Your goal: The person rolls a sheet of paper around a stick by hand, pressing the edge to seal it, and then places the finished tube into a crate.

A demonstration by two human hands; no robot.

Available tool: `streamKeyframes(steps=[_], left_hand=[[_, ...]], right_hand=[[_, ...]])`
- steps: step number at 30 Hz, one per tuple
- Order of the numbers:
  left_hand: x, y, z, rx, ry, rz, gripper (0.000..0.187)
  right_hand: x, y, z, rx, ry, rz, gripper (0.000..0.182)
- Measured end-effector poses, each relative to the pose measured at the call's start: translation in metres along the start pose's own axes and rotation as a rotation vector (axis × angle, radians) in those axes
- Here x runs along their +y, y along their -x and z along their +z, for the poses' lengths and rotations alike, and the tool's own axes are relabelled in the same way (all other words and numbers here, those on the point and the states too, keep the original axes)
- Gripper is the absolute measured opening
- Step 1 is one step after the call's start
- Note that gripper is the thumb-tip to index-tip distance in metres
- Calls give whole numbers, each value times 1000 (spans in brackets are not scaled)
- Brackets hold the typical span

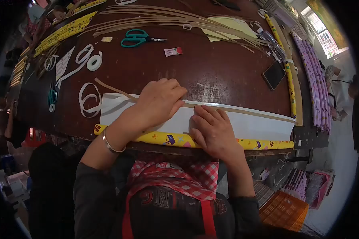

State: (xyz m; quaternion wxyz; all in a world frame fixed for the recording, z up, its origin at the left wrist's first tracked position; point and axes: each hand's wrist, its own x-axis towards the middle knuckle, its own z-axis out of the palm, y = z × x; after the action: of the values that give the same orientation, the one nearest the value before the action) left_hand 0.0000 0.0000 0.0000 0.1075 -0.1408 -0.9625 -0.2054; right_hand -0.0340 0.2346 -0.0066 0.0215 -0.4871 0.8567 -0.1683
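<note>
Two hands of ours rest on the brown strip (116, 90) at the white sheet's (263, 128) far edge, behind the yellow roll (155, 138). Our left hand (158, 100) (bangled) is half-curled, its grip hidden; our right hand (213, 129) is loosely open, fingertips down.

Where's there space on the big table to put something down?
The table is bare between the small packet, phone and white sheet. A smaller patch lies between the teal scissors, tape roll and left hand. It's crowded with tan strips at the far side, and with the sheet and hands nearby.
</note>
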Motion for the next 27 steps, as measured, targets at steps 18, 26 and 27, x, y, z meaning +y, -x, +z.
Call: streamKeyframes(steps=[18,26,27], left_hand=[[-3,-5,12,-60,63,-37,17],[1,5,13,-35,-136,93,23],[2,6,13,-35,-136,94,23]], right_hand=[[1,2,-2,43,-37,-21,35],[1,3,-1,42,-41,-21,34],[1,3,-2,43,-40,-21,34]])
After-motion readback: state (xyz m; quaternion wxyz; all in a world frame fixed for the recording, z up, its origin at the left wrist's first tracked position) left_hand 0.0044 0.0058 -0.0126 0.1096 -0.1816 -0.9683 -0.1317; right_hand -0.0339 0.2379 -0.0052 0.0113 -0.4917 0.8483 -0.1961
